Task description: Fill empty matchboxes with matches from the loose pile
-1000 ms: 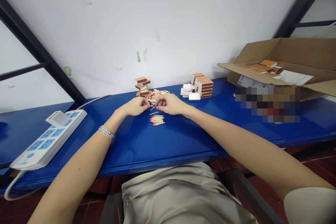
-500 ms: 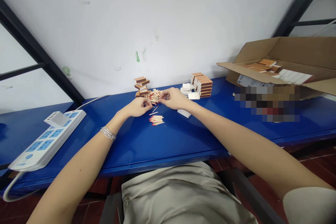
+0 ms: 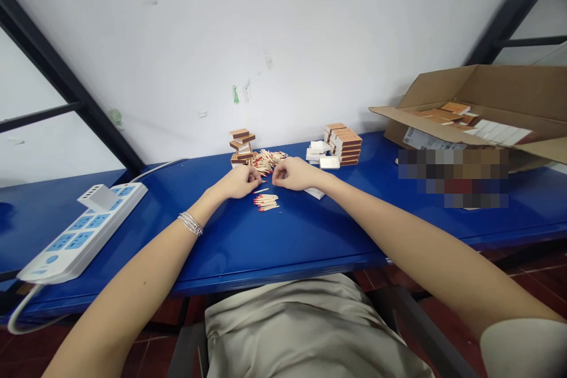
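Note:
My left hand (image 3: 244,182) is closed in a pinch, with a red-headed match (image 3: 264,181) at its fingertips. Close by on the right, my right hand (image 3: 292,175) also has thumb and fingers pressed together; whatever they hold is too small to make out. Behind both hands lies a loose heap of matches (image 3: 268,159). A small bunch of matches (image 3: 266,202) lies nearer me, heads mostly to the left, and one single match (image 3: 261,191) rests just above it. A white matchbox tray (image 3: 315,193) is partly hidden under my right wrist.
Brown matchboxes (image 3: 241,146) are piled loosely behind my left hand. To the right stand stacked matchboxes (image 3: 348,144) beside open white trays (image 3: 329,162). A cardboard carton (image 3: 482,88) sits far right, a power strip (image 3: 84,230) at left on the blue table (image 3: 283,242).
My right hand has drawn back from the match heap toward me, uncovering more of it. My left hand stays near the same spot. The view has shifted slightly.

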A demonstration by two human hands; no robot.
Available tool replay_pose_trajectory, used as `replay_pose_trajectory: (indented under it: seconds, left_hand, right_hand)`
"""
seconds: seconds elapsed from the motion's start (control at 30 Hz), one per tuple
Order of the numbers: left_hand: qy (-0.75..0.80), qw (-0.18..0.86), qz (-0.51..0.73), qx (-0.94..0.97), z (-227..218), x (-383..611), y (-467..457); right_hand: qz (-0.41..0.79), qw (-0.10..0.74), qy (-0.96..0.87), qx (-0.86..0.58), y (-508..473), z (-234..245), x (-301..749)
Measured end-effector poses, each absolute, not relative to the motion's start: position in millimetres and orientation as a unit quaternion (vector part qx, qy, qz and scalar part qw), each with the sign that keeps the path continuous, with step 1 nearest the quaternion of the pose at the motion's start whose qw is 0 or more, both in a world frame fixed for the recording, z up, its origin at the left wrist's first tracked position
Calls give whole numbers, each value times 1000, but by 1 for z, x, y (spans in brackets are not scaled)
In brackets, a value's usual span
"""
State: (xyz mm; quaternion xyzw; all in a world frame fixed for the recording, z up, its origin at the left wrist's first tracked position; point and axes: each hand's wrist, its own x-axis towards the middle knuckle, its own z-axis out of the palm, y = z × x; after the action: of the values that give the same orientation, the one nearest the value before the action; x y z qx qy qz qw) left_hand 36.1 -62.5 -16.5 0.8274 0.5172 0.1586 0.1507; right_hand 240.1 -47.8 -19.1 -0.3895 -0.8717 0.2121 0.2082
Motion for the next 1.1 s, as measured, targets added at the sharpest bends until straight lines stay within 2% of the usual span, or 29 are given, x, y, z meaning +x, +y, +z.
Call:
replay_pose_trajectory:
  seconds: [0.07,0.17,0.27,0.33,0.4,0.5,0.57,0.63,0.7,0.8,1.1]
  left_hand:
    - [518,183,202,811,-16,38,-63]
    - [519,274,282,759,-14,44,-67]
    - [508,359,331,710,-10,50,-72]
    - [497,383,357,691,-7,51,-74]
    - [484,391,374,687,-6,51,-74]
    - [490,344,373,709,-8,46,-71]
    - [506,242,344,753,-11,41,-67]
    - [504,130,285,805,-14,35,-64]
    - [487,68,222,842,-17,31,-61]
    - [475,56,171,861,-21,28,-56]
    - [496,39,139,856,-20,33,-58]
  right_hand:
    - [205,227,-864,-401,-46,-22,238]
    - [230,300,-832,-406,-46,-30,232]
    - [360,386,-749,-400,-46,-36,224]
    - [453,420,-685,-386,-46,-38,221]
    - [491,437,-653,-375,-46,-37,220]
    - [419,446,-692,-383,-44,-33,223]
    - [332,442,-739,-386,-45,-29,226]
    - [273,411,-790,-364,-47,-25,229]
    - [257,349,-843,-319,-51,-23,231]
    - [260,273,-883,-279,-54,-21,232]
    - [189,297,-865,-357,-49,-25,232]
